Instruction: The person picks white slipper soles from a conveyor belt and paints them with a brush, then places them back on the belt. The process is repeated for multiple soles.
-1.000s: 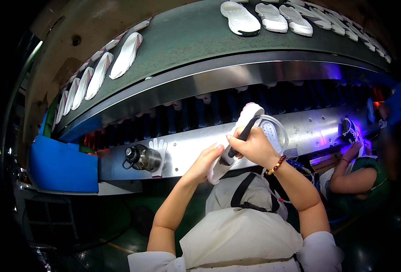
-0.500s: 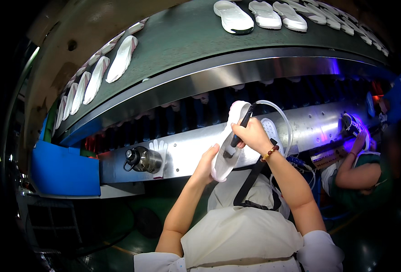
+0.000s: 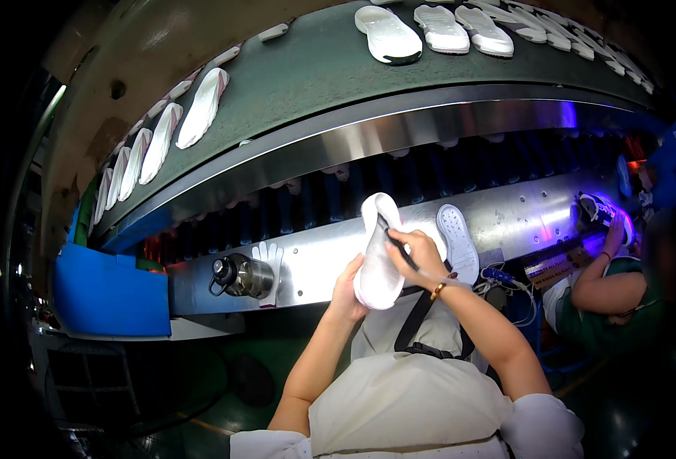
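My left hand (image 3: 347, 284) supports a white shoe sole (image 3: 376, 252) from below, holding it upright in front of me. My right hand (image 3: 411, 249) grips a thin dark brush-like tool (image 3: 393, 239) whose tip rests against the sole's upper half. A beaded bracelet circles my right wrist. A second white sole (image 3: 457, 243) lies flat on the steel shelf (image 3: 315, 268) just right of my hands.
A green conveyor belt (image 3: 315, 69) carries rows of white soles overhead. A metal flask (image 3: 240, 277) and a white glove (image 3: 268, 260) rest on the shelf at left, beside a blue bin (image 3: 108, 294). Another person's hand (image 3: 617, 229) works under purple light at right.
The sole and both hands have shifted slightly left and lower. My right hand moved down the sole with the tool. The soles on the belt have drifted along.
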Tool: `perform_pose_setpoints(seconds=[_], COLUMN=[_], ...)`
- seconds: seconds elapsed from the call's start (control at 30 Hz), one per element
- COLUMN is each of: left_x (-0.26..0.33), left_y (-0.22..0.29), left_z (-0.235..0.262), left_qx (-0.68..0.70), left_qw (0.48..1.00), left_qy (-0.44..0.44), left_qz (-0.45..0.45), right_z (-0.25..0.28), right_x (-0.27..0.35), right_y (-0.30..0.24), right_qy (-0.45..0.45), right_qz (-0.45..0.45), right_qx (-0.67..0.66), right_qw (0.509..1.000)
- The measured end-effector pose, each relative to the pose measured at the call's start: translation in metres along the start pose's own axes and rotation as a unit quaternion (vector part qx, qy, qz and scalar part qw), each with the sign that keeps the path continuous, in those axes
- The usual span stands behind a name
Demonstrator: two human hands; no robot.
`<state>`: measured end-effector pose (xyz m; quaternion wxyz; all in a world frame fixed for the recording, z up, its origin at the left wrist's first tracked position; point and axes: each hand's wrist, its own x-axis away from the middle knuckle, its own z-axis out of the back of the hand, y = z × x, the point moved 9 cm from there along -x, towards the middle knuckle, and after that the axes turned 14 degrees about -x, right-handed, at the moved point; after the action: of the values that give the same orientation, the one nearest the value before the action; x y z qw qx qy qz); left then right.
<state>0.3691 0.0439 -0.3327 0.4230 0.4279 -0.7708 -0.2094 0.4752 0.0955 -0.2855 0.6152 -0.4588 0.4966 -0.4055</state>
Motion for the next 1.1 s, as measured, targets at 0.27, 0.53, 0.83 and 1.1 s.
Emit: perform_pose_setpoints(seconds=[0.27, 0.53, 0.83, 1.1], left_x=[0.002, 0.057, -0.015, -0.106], left_y=[0.002, 0.049, 0.238, 0.207], left_z=[0.013, 0.029, -0.066, -0.133], left_qx=[-0.002, -0.108, 0.084, -0.202], left_qw=[1.000, 0.990, 0.937, 0.944], left_qy=[0.015, -0.094, -0.101, -0.044], left_qz=[0.004, -0.013, -0.323, -0.258], right_z=[-0.012, 0.073, 0.120, 0.139], right_x=[0.031, 0.048, 0.062, 0.097], right_y=[-0.037, -0.018, 0.032, 0.048], right_qy=[-0.056, -0.066, 0.142, 0.241], right_qz=[0.120, -0.073, -0.079, -0.066], right_qx=[0.015, -0.597, -0.640, -0.585], right_qw=[0.991, 0.796, 0.751, 0.772])
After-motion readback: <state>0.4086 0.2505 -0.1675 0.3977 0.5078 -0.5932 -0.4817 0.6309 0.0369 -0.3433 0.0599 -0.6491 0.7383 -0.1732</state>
